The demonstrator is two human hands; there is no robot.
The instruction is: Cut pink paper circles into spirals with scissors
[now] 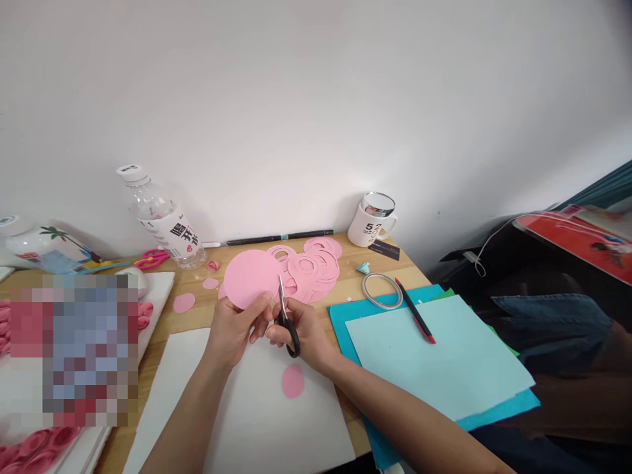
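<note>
My left hand grips a large pink paper circle by its lower edge, tilted up above the table. In my right hand is a pair of scissors with black handles, its blades pointing up along the circle's right edge. Behind the circle lies a pile of pink paper spirals, partly hidden by it. Below my hands, a small pink paper disc rests on a white sheet. Two more small pink pieces lie left of the circle.
A plastic bottle and a white mug stand by the wall. Pale blue sheets carry a red-and-black pen, beside a tape roll. Left are pink scissors and rolled paper roses on a white board.
</note>
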